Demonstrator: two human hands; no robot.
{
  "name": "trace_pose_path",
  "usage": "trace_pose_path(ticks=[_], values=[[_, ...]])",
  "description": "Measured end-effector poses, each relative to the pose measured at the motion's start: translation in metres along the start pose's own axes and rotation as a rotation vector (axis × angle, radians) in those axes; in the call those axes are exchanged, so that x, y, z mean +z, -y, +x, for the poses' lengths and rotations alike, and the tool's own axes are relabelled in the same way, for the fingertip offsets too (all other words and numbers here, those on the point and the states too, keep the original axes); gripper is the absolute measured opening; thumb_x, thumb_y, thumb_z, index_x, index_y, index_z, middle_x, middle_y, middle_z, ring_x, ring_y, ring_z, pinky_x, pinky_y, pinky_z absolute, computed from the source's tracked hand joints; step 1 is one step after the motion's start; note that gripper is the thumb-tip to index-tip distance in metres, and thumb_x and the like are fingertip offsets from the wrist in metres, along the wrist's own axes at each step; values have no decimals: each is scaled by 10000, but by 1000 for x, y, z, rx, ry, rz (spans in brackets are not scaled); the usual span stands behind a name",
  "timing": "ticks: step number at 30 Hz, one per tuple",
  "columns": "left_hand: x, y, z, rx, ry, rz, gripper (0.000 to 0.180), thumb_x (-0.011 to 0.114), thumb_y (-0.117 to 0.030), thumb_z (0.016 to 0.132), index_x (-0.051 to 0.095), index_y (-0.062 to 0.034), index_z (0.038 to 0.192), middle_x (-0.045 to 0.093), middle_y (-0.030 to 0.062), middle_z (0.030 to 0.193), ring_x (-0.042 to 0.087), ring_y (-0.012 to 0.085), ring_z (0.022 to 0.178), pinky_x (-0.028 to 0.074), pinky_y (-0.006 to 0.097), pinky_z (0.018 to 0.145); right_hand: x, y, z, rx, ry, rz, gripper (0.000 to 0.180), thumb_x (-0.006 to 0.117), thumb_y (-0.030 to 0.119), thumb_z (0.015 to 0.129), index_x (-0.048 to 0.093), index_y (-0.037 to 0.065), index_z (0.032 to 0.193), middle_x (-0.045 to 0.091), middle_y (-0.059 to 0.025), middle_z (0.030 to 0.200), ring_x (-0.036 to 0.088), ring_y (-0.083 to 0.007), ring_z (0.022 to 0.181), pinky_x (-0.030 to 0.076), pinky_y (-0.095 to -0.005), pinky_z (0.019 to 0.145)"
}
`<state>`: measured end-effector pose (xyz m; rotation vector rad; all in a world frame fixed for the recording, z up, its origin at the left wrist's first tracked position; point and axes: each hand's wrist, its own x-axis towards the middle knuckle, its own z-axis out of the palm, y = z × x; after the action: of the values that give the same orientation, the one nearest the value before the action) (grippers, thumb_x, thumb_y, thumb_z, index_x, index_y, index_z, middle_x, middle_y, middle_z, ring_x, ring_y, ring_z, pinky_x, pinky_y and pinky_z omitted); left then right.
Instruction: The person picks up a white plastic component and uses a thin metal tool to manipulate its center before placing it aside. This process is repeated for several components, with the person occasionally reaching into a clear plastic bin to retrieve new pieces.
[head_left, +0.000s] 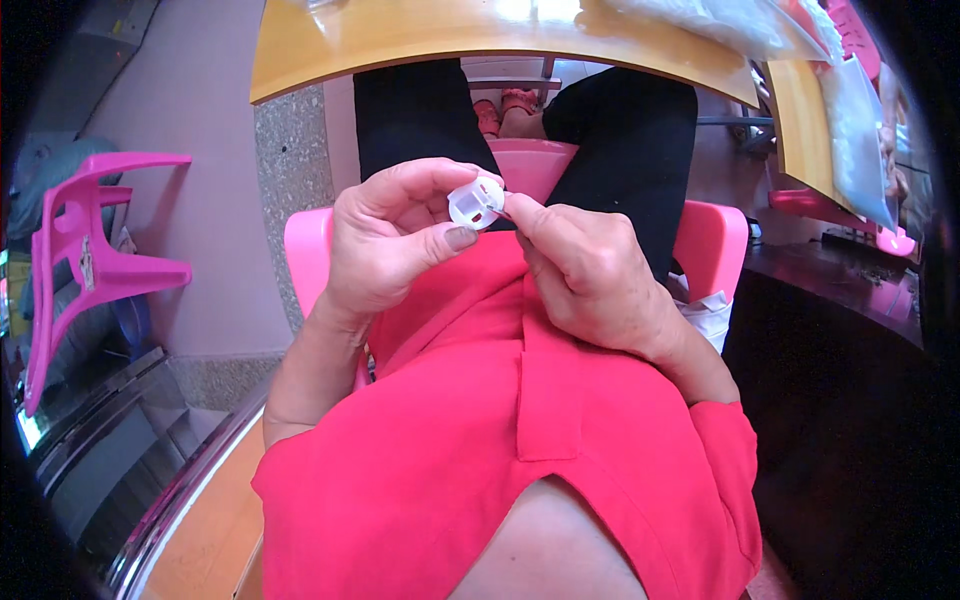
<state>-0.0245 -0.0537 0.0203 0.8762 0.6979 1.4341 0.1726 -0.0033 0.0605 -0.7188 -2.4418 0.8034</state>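
the small round white plastic cap (476, 202) sits up in front of the red shirt (500, 420), pinched tight in the left hand (390, 245) fingers while the right hand (585, 275) fingers press its side, so next seems a careful push.

Bright daylight; sharp centre; dark, warped rim

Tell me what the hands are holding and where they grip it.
A small white plastic cap: the left hand pinches its rim between thumb and forefinger, and the right hand touches its right edge with its fingertips.
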Motion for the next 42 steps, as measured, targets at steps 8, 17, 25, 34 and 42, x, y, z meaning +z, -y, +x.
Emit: trace_pose_path(ticks=[8, 17, 25, 34, 42], values=[[-5, 1, -2, 4, -4, 87, 398, 677, 44, 785, 564, 4, 1164, 608, 199, 1134, 602, 259, 1058, 516, 371, 893, 1, 1, 0, 22, 17, 12, 405, 591, -89, 761, 547, -49, 1162, 544, -140, 648, 577, -255, 546, 454, -328, 485], [1, 1, -2, 14, -26, 75, 383, 656, 95, 789, 572, 30, 1156, 620, 149, 1114, 605, 194, 1026, 503, 314, 906, 4, -5, 0, 1, -9, 38, 407, 579, -93, 768, 548, -51, 1172, 563, -142, 672, 589, -258, 562, 459, -318, 495], [6, 5, -3, 28, -70, 12, 379, 646, 98, 794, 572, 17, 1156, 623, 155, 1108, 612, 205, 1016, 507, 325, 903, 5, -7, 3, 180, -33, 403, 291, 542, -65, 842, 607, -26, 1123, 587, -133, 670, 596, -157, 583, 456, -261, 530], [6, 5, 0, -93, -156, -185, 278, 570, 2, 886, 563, 22, 1163, 625, 179, 1088, 631, 239, 977, 544, 363, 843, 4, -3, 3, 136, -59, 156, 337, 546, -74, 818, 580, -31, 1151, 584, -167, 709, 618, -246, 620, 473, -302, 544], [6, 8, 1, -44, -112, -121, 253, 561, -3, 893, 575, 30, 1144, 617, 187, 1114, 624, 241, 992, 534, 363, 863, 6, -2, 1, 160, -50, 64, 351, 561, -81, 787, 573, -35, 1134, 593, -189, 750, 624, -298, 646, 491, -344, 559]])
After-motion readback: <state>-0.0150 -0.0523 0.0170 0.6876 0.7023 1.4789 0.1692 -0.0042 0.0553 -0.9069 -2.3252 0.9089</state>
